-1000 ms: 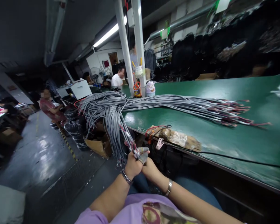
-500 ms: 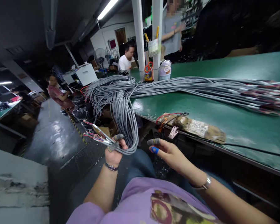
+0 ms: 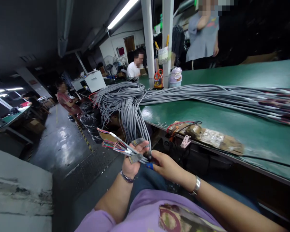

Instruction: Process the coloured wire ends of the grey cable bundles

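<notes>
A bundle of grey cables (image 3: 132,117) hangs over the near table edge and loops down to my hands. My left hand (image 3: 131,166), with grey covers on its fingertips, is closed around the cable ends. Stripped ends with thin coloured wires (image 3: 108,144) stick out to the left of that hand; one cable end sits a little above the others. My right hand (image 3: 166,166), with blue tape on the thumb, grips the same cables just right of my left hand. Its fingertips are partly hidden behind the cables.
The long cable bundle (image 3: 198,90) stretches right across the green table (image 3: 263,135). Near the edge lie a taped cardboard strip (image 3: 212,137) and a pink clip (image 3: 185,141). White posts (image 3: 168,25), a lidded tub (image 3: 176,76) and orange-handled scissors (image 3: 159,74) stand behind. Several people work farther off.
My right hand has moved left from free air onto the cables beside my left hand and closed on them. The left hand keeps its hold; the whole view has shifted slightly.
</notes>
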Available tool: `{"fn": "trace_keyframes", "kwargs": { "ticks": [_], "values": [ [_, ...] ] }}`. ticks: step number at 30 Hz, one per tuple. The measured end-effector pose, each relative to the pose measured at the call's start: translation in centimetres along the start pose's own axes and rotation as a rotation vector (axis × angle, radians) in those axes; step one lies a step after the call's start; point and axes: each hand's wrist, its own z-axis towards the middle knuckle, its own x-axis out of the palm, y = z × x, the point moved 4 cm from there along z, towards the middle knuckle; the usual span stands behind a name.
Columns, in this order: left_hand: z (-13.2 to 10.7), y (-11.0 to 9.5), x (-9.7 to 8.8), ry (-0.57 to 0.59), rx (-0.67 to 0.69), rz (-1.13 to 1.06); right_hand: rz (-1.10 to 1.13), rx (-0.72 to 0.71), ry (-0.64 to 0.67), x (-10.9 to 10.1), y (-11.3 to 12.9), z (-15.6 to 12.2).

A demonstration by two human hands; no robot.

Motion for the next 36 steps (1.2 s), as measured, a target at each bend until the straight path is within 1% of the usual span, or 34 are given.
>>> {"fn": "trace_keyframes", "kwargs": {
  "ticks": [3,5,7,10,12,15,18,20,21,23,25,26,29,31,33,36],
  "values": [
    [0.5,0.1,1.5,0.084,0.005,-0.024,0.033,-0.055,-0.006,-0.3,-0.1,0.1],
    [0.8,0.2,2.0,0.114,0.0,-0.037,0.07,-0.06,-0.023,-0.7,-0.5,0.0],
    [0.8,0.5,1.9,0.113,-0.007,-0.034,0.102,-0.042,-0.049,-1.0,-0.9,-0.2],
    [0.7,0.9,1.4,0.093,-0.03,-0.02,0.107,-0.028,-0.067,-1.1,-1.4,-0.5],
    [0.5,1.0,0.9,0.079,-0.048,-0.016,0.057,-0.033,-0.068,-1.1,-1.5,-0.7],
    [0.3,0.6,0.6,0.058,-0.064,-0.014,-0.09,-0.055,-0.08,-1.4,-1.3,-0.7],
    [0.6,0.0,0.9,0.07,-0.074,-0.015,-0.231,-0.087,-0.092,-1.8,-0.8,-0.2],
    [0.9,-0.2,1.3,0.077,-0.072,-0.033,-0.268,-0.11,-0.088,-2.0,-0.4,0.3],
    [1.2,-0.3,1.4,0.059,-0.066,-0.049,-0.276,-0.112,-0.09,-2.1,-0.4,0.5],
    [1.7,-0.5,1.4,-0.029,-0.046,-0.089,-0.284,-0.082,-0.125,-2.3,-0.5,0.6],
    [2.2,-0.9,0.9,-0.136,-0.021,-0.148,-0.265,-0.031,-0.201,-2.5,-1.0,0.3],
    [2.5,-1.2,0.6,-0.171,-0.012,-0.187,-0.234,-0.007,-0.246,-2.6,-1.5,0.0],
    [3.1,-2.7,-0.4,-0.203,0.02,-0.314,-0.092,0.049,-0.347,-2.6,-3.1,-1.5],
    [3.5,-3.7,-0.9,-0.213,0.033,-0.367,-0.03,0.07,-0.356,-2.2,-3.7,-2.3],
    [3.7,-4.2,-0.9,-0.238,0.031,-0.387,-0.034,0.051,-0.331,-1.6,-3.5,-2.8],
    [3.6,-3.8,0.4,-0.243,0.007,-0.376,-0.131,-0.089,-0.315,-1.0,-1.6,-2.6]
  ]
}}
